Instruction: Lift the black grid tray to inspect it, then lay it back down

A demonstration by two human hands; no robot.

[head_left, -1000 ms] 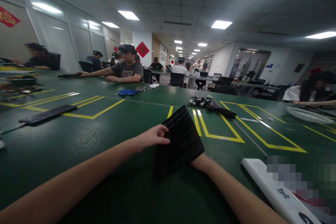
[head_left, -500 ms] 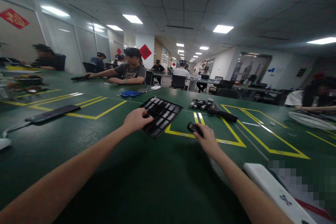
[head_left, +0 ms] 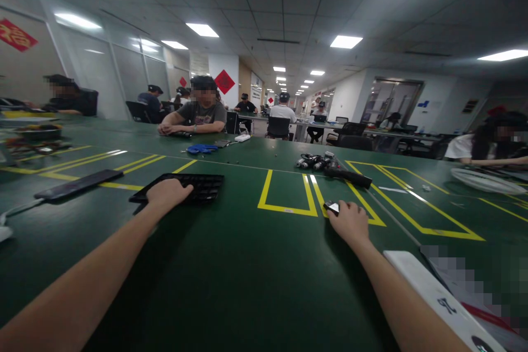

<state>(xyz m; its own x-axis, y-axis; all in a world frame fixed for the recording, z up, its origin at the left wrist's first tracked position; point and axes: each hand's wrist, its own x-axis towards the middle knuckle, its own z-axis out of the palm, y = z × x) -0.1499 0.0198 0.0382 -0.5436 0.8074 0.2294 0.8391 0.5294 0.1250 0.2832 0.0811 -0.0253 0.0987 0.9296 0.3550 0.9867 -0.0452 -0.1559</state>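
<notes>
My left hand [head_left: 167, 193] grips the near side of a flat black gridded tray [head_left: 205, 187], thumb on top. The tray lies level, low over or on the green table [head_left: 231, 269], covering part of a yellow tape outline; whether it touches is hard to tell. At right, my right hand [head_left: 350, 223] is closed around a small black object [head_left: 331, 208] with a shiny pale top, just at the table surface beside the yellow tape. The hand hides most of that object, and its exact kind is unclear.
A black power strip [head_left: 80, 185] lies left, and blue gloves [head_left: 202, 149] farther back. Black cables with metal ends [head_left: 315, 161] sit beside a black rod [head_left: 348, 177]. A white device [head_left: 429, 286] is by my right forearm. A co-worker [head_left: 202, 107] sits opposite.
My left hand carried the tray left and down, turning it from tilted to flat. The right hand moved right and lowered with its object. The co-worker opposite drew their arms in.
</notes>
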